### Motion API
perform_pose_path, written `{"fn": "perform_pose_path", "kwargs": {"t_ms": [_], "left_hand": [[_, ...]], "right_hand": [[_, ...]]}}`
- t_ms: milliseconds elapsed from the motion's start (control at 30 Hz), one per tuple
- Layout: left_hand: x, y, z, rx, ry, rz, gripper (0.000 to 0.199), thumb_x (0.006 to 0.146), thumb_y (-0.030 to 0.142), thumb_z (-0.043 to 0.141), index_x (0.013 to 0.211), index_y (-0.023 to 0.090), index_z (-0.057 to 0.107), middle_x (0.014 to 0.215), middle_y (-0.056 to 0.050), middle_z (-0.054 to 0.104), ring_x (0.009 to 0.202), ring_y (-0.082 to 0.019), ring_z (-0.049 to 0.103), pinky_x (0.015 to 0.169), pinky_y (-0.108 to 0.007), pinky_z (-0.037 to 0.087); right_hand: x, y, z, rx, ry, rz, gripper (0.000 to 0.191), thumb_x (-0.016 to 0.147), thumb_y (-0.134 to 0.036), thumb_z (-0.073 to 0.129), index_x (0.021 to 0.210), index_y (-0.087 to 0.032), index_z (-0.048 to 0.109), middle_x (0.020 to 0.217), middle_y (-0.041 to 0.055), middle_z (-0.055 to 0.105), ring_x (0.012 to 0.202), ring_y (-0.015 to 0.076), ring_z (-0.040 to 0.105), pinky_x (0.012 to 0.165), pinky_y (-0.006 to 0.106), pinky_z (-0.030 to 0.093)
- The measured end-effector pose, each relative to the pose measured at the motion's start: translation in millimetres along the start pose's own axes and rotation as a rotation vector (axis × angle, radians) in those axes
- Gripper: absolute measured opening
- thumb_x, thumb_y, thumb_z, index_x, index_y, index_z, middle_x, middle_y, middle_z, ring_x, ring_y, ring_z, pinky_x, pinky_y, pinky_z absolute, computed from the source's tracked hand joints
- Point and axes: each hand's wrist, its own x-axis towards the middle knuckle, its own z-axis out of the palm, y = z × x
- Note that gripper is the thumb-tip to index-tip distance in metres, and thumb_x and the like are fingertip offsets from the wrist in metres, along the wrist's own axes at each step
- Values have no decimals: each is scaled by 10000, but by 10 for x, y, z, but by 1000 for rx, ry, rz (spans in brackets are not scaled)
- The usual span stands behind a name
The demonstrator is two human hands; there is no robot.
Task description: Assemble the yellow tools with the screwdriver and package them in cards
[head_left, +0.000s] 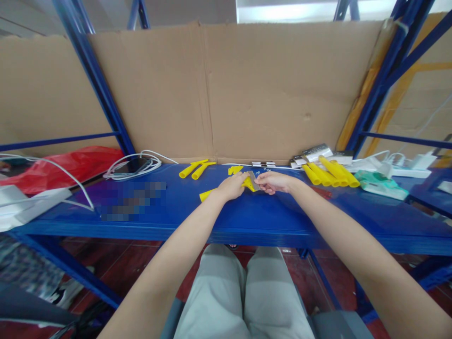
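Observation:
My left hand [232,186] is closed around a yellow plastic scraper handle [205,194], its round end sticking out to the left and its flared head to the right. A flat grey metal blade [253,178] sits at that head. At the blade's right edge, the fingers of my right hand [272,182] are pinched together, apparently on the blade; whether something smaller is between them is hidden. Just beyond my hands lie several small yellow pieces [235,170] and some tiny metal parts [260,171].
Two yellow handles [193,169] lie back left, several more [330,172] at right beside small boxes [315,153] and a green-white packet [381,184]. A coiled white cable [152,165] and red bag [81,162] are left. Cardboard [268,89] stands behind the blue table [183,207].

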Motion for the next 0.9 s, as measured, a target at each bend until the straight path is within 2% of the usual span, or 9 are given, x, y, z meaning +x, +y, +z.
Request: {"fn": "perform_pose_path", "kwargs": {"t_ms": [233,400,533,733,900], "left_hand": [[-16,19,-27,-24,36,23,618,785,76,487,1385,197,404,1359,-101,550,1257,-222,513,1076,-364,385],[-2,-13,-10,13,58,86,544,789,73,464,1308,231,502,1321,-59,585,1263,-203,510,1080,-378,392],[7,-29,3,47,59,63,536,792,73,462,1305,210,534,1335,-75,577,1264,-203,509,1077,-362,398],[-8,8,-19,75,43,41,522,813,77,442,1307,206,551,1350,-79,569,1274,-209,497,1072,-366,400],[-17,29,-38,82,42,46,494,813,74,447,1265,226,574,1301,-61,599,1244,-198,521,1069,-355,397]], "right_hand": [[-4,8,-7,-35,-23,-14,231,813,-243,627,700,-194,432,494,-62,453,367,37,366,357,153,242],[-30,-20,3,-63,-11,-36,219,819,-224,615,681,-187,450,486,-66,455,350,30,349,344,151,235],[-20,-19,4,-65,13,-41,252,814,-258,650,663,-182,462,482,-64,465,348,31,367,347,153,242],[-7,-6,-4,-104,-4,-38,270,780,-351,712,675,-164,548,518,-13,566,391,60,467,373,169,335],[-18,-26,18,-93,-16,-41,266,757,-328,741,650,-146,578,527,-1,598,409,60,499,393,165,371]]}}
